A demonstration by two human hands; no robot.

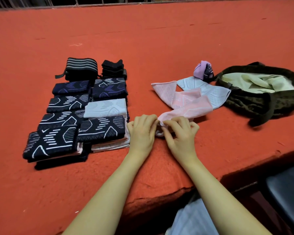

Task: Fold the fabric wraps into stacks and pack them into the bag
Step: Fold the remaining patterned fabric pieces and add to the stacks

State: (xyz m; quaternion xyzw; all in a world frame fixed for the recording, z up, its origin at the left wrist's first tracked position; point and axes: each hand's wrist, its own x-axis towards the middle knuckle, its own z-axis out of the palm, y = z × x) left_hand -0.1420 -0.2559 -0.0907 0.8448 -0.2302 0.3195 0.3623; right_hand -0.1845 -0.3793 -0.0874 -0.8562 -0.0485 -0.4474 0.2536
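A pink fabric wrap (pixel 188 107) lies unfolded in front of me on the red table (pixel 143 39). My left hand (pixel 142 131) and my right hand (pixel 180 133) both pinch its near end, fingers curled over the cloth. More loose wraps lie behind it: another pink one (pixel 163 90), a pale blue one (pixel 209 92) and a bunched purple one (pixel 203 71). Folded wraps stand in stacks (pixel 78 112) at the left, mostly dark navy with white patterns, one pale blue on top. A dark olive bag (pixel 265 99) with a cream lining lies open at the right.
The table's near edge (pixel 176 189) runs diagonally below my forearms. A dark chair seat (pixel 288 192) sits at the lower right. A railing runs along the far edge of the table.
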